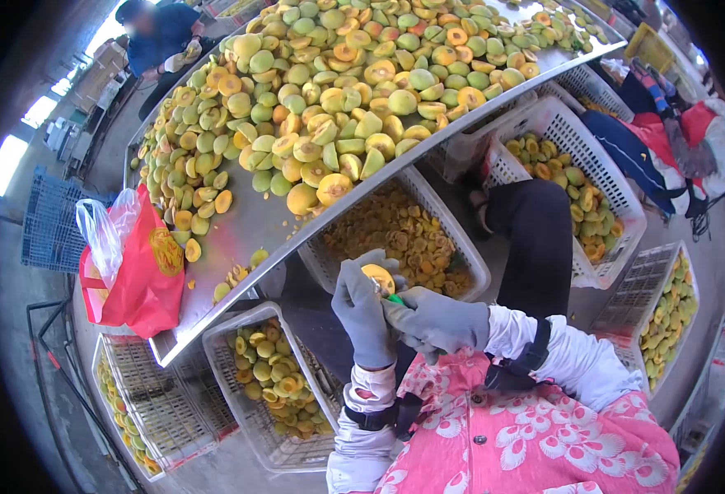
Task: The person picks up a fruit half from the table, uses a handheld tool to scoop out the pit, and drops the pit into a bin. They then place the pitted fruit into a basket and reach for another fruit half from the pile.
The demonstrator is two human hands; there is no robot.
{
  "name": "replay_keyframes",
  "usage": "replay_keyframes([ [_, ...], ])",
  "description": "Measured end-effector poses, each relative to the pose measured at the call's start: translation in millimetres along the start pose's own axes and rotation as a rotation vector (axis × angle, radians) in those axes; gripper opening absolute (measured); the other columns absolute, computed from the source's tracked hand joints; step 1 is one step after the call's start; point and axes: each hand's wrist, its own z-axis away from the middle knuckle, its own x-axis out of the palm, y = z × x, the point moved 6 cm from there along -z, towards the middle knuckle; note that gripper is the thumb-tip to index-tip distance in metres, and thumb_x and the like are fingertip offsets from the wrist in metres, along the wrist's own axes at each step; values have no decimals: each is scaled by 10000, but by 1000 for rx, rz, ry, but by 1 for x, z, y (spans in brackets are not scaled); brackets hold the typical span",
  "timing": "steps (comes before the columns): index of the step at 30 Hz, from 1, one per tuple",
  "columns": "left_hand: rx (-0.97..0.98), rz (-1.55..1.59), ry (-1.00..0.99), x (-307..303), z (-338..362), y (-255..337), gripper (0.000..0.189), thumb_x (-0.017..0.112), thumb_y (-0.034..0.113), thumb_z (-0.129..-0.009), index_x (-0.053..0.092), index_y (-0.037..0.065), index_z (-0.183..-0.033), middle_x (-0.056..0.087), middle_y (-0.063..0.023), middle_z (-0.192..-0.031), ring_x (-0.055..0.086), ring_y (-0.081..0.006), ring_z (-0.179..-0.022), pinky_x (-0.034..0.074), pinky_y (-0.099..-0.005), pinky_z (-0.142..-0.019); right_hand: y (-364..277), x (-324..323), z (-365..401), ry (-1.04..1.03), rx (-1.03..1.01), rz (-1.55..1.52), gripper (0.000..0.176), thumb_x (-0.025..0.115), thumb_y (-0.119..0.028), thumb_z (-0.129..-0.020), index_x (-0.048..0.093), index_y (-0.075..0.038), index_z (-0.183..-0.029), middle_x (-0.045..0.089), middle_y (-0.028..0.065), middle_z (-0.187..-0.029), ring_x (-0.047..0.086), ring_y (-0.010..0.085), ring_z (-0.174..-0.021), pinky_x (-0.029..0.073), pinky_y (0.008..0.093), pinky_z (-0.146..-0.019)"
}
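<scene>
My left hand [363,311], in a grey glove, is closed around a fruit half [378,278], a yellow stone fruit with its cut face showing. My right hand [441,319], gloved alike, grips a small tool with a green handle [395,300]. The tool's metal end meets the fruit; its exact shape is too small to make out. Both hands are close together in front of my chest, above a white crate [479,276] holding brownish fruit scraps [412,239]. Beyond them slopes a metal table [255,221] heaped with green-yellow halved fruit [338,99].
White crates of fruit halves stand at my left [214,350] and right [626,214]. A red plastic bag [144,288] sits on the table's left corner. Another person [156,45] is at the far left; a further person's sleeve [696,123] shows at the right.
</scene>
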Motion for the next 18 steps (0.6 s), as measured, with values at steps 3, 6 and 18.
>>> replay_keyframes([
  [3,-194,85,13,0,5,-11,460,444,383,-1034,626,-39,-1056,680,-132,-835,622,-145,-607,528,-257,-581,-3,-7,1,-51,-19,48,362,451,-456,-1010,465,-124,-868,353,-67,-574,312,57,-436,299,242,-391],
  [6,21,-182,-45,1,-3,-5,476,429,395,-1031,625,-39,-1042,676,-135,-822,627,-159,-625,523,-266,-583,8,-11,-2,-326,85,-165,421,431,-492,-1014,456,-120,-821,317,-77,-563,282,51,-430,283,224,-387],
  [18,-118,260,-366,20,-11,-31,597,375,534,-1002,587,-23,-1039,656,-147,-801,615,-211,-643,532,-317,-600,16,-15,-3,-574,66,-385,384,383,-464,-1037,435,-142,-836,297,-87,-552,265,24,-407,246,192,-352],
])
